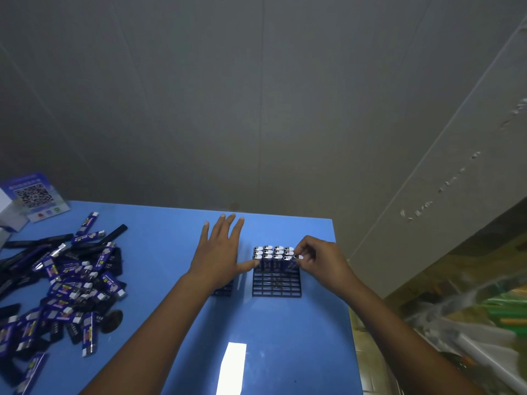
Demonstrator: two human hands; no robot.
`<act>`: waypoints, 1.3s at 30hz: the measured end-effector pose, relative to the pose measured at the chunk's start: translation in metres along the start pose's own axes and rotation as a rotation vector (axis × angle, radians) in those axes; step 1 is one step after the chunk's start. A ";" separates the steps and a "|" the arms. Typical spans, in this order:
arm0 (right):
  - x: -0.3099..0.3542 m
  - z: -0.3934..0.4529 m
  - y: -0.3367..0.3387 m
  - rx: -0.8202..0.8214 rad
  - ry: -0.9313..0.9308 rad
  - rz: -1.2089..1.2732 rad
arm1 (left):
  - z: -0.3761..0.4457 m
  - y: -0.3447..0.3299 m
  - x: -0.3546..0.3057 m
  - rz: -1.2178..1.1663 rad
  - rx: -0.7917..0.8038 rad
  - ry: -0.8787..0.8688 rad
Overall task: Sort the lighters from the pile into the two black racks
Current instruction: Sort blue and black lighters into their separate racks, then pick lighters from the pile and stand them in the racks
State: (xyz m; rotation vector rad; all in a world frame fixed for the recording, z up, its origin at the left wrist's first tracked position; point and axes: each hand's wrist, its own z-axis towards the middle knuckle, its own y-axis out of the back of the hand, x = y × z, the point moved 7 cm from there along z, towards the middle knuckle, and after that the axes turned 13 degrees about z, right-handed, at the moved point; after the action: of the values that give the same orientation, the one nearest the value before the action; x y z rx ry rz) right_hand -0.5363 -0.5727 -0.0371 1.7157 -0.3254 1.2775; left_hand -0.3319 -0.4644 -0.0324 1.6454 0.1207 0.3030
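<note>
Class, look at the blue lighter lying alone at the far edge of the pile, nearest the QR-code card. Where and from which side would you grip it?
Pinch the lone lighter across its long narrow sides at mid-body, coming from above. It lies flat on the blue table with nothing resting on it, so both sides look free. Probably easiest for the left hand, which is nearer.

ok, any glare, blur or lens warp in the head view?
Head view: white glare patch on the blue table near the bottom edge; clutter at lower right is smeared; wall seams bow from wide-angle distortion; lighting dim, rack and both hands reasonably sharp.
</note>
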 end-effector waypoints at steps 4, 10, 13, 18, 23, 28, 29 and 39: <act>-0.009 0.000 0.000 0.002 0.007 -0.111 | -0.003 -0.009 -0.004 0.009 0.026 -0.005; -0.010 0.001 -0.007 0.019 0.026 -0.208 | -0.004 -0.022 -0.009 -0.010 0.043 0.001; -0.011 0.000 -0.012 0.031 0.047 -0.255 | -0.005 -0.025 -0.009 -0.033 0.053 0.016; -0.013 0.001 -0.014 0.031 0.063 -0.293 | -0.007 -0.026 -0.009 -0.028 0.060 0.023; -0.014 -0.001 -0.016 0.013 0.071 -0.340 | -0.009 -0.026 -0.009 -0.040 0.076 0.029; -0.014 -0.003 -0.018 0.028 0.082 -0.414 | -0.013 -0.024 -0.009 -0.046 0.064 0.036; -0.012 -0.004 -0.018 0.044 0.082 -0.431 | -0.014 -0.024 -0.009 -0.042 0.059 0.039; 0.042 -0.026 -0.024 0.036 0.063 -0.595 | -0.046 0.007 0.007 0.044 -0.087 0.117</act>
State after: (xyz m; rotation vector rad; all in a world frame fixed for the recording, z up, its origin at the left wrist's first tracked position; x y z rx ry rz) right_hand -0.5178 -0.5271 -0.0136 1.6266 0.2373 0.8936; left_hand -0.3384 -0.4191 -0.0215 1.5456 0.1574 0.4328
